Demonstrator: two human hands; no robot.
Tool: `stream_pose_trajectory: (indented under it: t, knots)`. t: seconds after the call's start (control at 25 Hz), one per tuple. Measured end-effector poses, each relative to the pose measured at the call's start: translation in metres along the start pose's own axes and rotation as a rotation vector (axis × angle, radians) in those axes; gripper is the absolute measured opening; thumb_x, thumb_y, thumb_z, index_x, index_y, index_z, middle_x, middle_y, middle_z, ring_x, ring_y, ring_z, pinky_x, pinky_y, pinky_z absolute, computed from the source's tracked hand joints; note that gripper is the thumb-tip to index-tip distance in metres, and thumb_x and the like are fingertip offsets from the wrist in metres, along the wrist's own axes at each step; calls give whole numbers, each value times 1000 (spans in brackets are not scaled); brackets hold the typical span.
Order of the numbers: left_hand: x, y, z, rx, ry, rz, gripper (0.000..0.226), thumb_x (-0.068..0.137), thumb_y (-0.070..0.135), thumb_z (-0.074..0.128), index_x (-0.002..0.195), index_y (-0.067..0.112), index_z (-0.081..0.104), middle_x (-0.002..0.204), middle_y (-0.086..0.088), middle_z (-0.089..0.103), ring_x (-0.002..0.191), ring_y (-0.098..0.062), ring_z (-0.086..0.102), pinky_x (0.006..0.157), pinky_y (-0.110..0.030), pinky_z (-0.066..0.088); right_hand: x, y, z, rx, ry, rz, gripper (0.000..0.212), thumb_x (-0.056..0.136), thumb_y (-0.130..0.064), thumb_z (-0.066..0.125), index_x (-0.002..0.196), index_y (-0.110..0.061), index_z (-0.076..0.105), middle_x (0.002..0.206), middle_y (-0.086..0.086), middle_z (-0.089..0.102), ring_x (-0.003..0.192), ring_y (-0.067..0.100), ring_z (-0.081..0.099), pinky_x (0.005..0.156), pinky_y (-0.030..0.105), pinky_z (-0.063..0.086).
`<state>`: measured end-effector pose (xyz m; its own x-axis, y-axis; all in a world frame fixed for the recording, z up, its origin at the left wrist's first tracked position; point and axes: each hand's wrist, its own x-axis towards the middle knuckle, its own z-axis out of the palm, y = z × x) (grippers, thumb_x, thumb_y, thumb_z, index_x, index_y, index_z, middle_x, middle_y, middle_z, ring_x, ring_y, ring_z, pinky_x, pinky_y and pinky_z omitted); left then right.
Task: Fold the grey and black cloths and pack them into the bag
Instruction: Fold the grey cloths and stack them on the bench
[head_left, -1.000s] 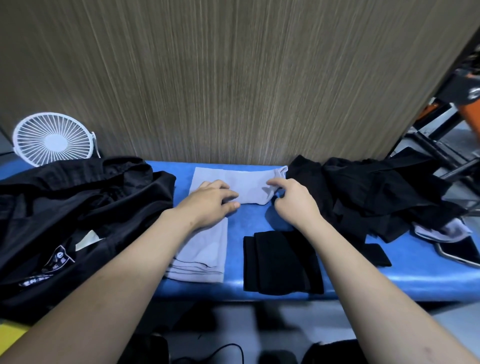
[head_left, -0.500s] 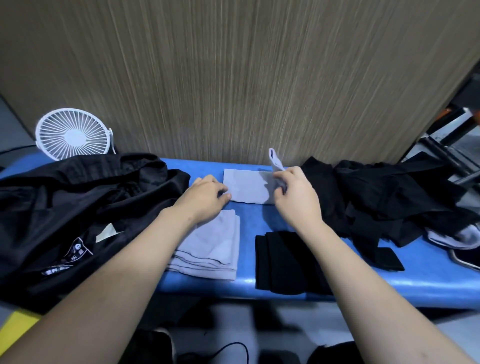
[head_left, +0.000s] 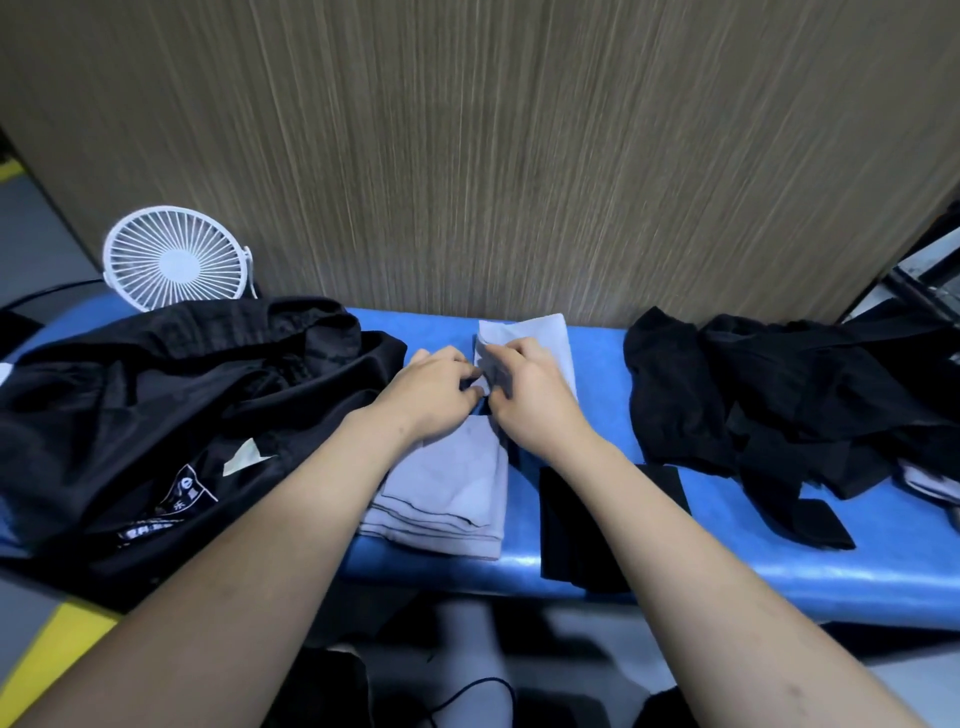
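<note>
A small grey cloth (head_left: 545, 338) lies folded over on the blue bench (head_left: 727, 571) near the wall. My right hand (head_left: 524, 389) holds its left edge with curled fingers, and my left hand (head_left: 436, 389) pinches the same edge from the left; the two hands touch. Below them lies a folded stack of grey cloths (head_left: 447, 493). A folded black cloth (head_left: 582, 525) sits to the right of the stack, partly hidden by my right forearm. The black bag (head_left: 156, 415) lies slumped at the left of the bench.
A heap of unfolded black cloths (head_left: 779, 405) covers the bench's right part, with a bit of grey cloth (head_left: 930, 483) at its far right edge. A white fan (head_left: 174, 260) stands behind the bag. A wood-grain panel (head_left: 467, 156) rises directly behind the bench.
My right hand has carried the grey cloth's right end over to the left, halving the cloth, and now meets my left hand. The view has shifted rightward.
</note>
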<state>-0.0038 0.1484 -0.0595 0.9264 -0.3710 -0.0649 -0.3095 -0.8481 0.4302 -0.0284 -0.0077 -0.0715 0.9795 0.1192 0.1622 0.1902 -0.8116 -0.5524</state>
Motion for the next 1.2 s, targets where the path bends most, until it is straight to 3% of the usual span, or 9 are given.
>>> stream_pose_trajectory:
  t: [0.12,0.28,0.4,0.56,0.68,0.8,0.96,1.12,1.2]
  knots:
    - [1,1,-2,-29,12,-20,31,98,25,48,124,20,64,125,3,58,116,-27,43,100,-40,40,-1,-1,-4,29,-86,-8,47,85,-19,50,131,-24,53,124,6,59,113,29,54,95,44,47]
    - [3,2,-3,-212,91,-85,29,96,26,47,125,30,51,114,11,65,112,-19,55,95,-40,48,-6,9,-32,322,82,96,31,91,-3,50,113,-24,57,118,-5,65,91,14,61,79,28,48]
    - [6,10,1,-181,82,-45,27,99,46,45,125,44,53,111,8,60,111,-17,51,94,-40,46,-8,23,-44,512,138,238,30,91,2,49,104,-23,61,108,-4,68,93,19,66,85,39,57]
    - [10,15,5,-85,63,-84,29,97,56,45,117,44,64,110,8,50,117,-17,45,96,-37,43,-7,28,-45,783,101,331,28,92,6,48,108,-10,64,112,10,69,91,22,68,89,40,56]
    - [13,12,5,-44,73,-80,31,98,51,49,125,40,63,119,8,52,124,-17,45,98,-37,43,4,49,-44,189,248,31,38,91,4,48,122,-12,65,136,5,59,125,22,54,105,37,43]
    - [12,12,4,-31,103,-72,28,98,48,51,121,39,66,120,10,55,121,-15,47,96,-37,44,12,66,-33,-258,-17,-98,40,99,-17,49,139,-19,48,157,-2,34,148,26,24,115,55,28]
    - [12,14,1,-100,135,-100,19,96,37,60,106,32,74,110,10,67,110,-13,58,93,-38,50,12,70,-26,-151,-284,31,49,104,-33,44,150,-22,34,164,-4,15,154,17,4,121,51,14]
    - [18,14,1,-165,141,-155,13,90,27,64,88,22,75,92,12,73,96,-11,64,86,-37,54,8,62,-40,-84,111,286,49,97,-39,55,145,-31,46,144,5,44,133,30,40,109,42,31]
    - [20,15,1,-195,137,-158,9,88,28,66,86,24,73,91,14,72,97,-10,64,86,-36,54,5,62,-43,-44,91,340,42,94,-35,58,136,-35,54,115,3,57,112,31,48,100,40,39]
